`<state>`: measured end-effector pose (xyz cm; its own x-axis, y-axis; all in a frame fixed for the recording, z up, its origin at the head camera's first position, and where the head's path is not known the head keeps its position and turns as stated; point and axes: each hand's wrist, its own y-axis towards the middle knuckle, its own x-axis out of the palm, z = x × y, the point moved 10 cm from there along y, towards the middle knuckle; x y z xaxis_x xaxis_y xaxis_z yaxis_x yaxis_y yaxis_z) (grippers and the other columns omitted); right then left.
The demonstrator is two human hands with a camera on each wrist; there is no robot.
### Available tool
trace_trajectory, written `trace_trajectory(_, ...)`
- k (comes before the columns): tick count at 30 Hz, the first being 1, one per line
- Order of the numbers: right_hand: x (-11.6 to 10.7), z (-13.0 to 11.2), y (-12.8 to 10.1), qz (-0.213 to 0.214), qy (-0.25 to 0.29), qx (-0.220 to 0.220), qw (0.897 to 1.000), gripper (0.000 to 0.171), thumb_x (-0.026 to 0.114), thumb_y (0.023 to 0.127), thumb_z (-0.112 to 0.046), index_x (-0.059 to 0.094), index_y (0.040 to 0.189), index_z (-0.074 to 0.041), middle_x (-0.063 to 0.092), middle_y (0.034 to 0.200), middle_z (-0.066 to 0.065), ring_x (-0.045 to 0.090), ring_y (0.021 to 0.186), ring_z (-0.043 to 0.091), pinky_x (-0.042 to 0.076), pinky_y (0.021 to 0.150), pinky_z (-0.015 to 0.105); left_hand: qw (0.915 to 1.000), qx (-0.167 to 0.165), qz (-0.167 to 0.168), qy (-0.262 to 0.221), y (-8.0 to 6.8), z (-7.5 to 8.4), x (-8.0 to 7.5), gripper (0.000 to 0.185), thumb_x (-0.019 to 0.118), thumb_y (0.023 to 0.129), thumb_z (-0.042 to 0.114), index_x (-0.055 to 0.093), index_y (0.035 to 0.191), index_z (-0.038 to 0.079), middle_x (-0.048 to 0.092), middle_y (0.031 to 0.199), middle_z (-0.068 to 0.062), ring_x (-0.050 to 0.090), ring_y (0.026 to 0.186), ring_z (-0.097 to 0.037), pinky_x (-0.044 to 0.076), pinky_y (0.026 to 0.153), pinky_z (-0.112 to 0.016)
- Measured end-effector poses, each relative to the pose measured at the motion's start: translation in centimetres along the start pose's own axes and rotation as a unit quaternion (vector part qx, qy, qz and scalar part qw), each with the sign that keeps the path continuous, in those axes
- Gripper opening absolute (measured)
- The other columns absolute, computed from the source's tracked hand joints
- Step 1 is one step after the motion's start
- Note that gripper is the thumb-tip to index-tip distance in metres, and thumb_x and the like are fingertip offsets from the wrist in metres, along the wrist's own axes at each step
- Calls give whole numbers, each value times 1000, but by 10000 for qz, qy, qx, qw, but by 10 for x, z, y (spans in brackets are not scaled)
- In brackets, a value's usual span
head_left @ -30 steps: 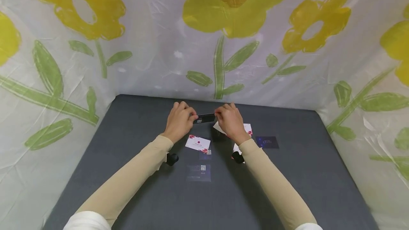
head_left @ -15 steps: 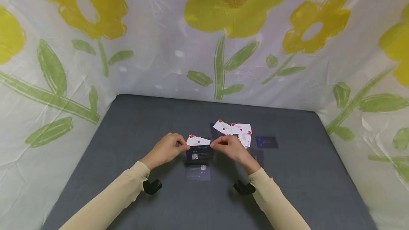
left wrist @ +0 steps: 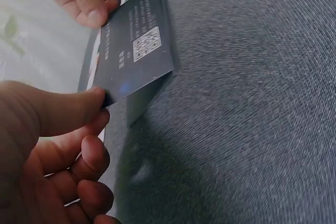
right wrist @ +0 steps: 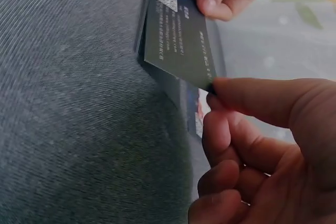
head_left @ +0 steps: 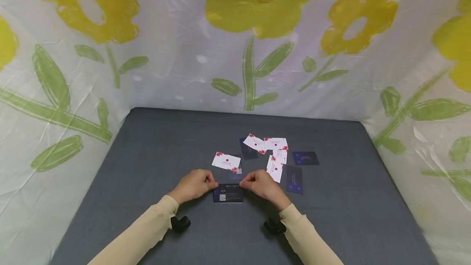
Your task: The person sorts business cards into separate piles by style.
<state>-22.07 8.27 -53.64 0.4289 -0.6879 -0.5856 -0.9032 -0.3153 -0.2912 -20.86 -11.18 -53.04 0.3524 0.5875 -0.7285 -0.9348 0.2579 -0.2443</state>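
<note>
A dark business card (head_left: 232, 193) with a QR code and pale print spans the gap between both hands. My left hand (head_left: 196, 184) pinches its far left corner between thumb and forefinger, and my right hand (head_left: 262, 184) pinches the far right corner the same way. In the left wrist view the card (left wrist: 137, 45) tilts, its near edge low and close over another dark card (left wrist: 142, 98) lying on the grey cloth. The right wrist view shows the thumb on the corner of the tilted card (right wrist: 181, 30), other fingers curled below.
Beyond the hands, a white card with red flowers (head_left: 226, 161) overlaps dark cards. To the right lie several white flowered cards (head_left: 275, 144) and dark blue cards (head_left: 306, 158), (head_left: 294, 179) on the grey table (head_left: 165, 138). A flower-printed curtain (head_left: 176, 52) surrounds the table.
Both hands have come nearer with the dark card, from the far part of the table down over the nearest dark card. The flowered cards now show uncovered.
</note>
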Motion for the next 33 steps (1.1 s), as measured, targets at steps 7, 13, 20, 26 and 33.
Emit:
trace_trajectory(7, 1, -2, -1, 235, -712, -160, 9971, 14, 75, 91, -22, 75, 79, -15, 66, 73, -9, 50, 64, 6, 39, 60, 24, 9990, -123, 173, 384, 2, 1, 7, 21, 78, 93, 24, 65, 77, 19, 57, 70, 6, 51, 66, -10, 37, 62, -29)
trace_trajectory(13, 3, -3, -2, 489, -1218, -237, 9911, 11, 75, 91, -23, 75, 82, -17, 70, 77, -6, 53, 66, 7, 42, 61, 27, 9971, 12, 429, 631, 2, 2, 10, 21, 78, 92, 21, 64, 77, 17, 56, 72, 4, 50, 66, -11, 37, 60, -29)
trace_trajectory(20, 4, -6, -5, 713, -1446, -261, 9866, 12, 77, 90, -25, 74, 80, -18, 69, 75, -5, 53, 66, 9, 41, 58, 29, 9964, 9, 561, 643, 2, 3, 10, 18, 79, 91, 18, 66, 79, 16, 56, 73, 3, 50, 67, -12, 38, 61, -30)
trace_trajectory(26, 4, -4, -6, 753, -1549, -170, 9849, 13, 77, 90, -26, 72, 80, -19, 68, 75, -6, 53, 67, 9, 40, 59, 29, 9959, 67, 643, 626, 0, 6, 9, 19, 79, 91, 17, 65, 79, 16, 56, 73, 3, 50, 67, -12, 39, 61, -30)
trace_trajectory(33, 7, -6, -6, 732, -1796, -165, 9809, 16, 77, 90, -26, 67, 79, -20, 65, 77, -4, 54, 71, 11, 40, 59, 31, 9946, 132, 724, 730, -1, 6, 11, 19, 80, 91, 17, 62, 83, 15, 55, 73, 3, 50, 66, -12, 39, 60, -31)
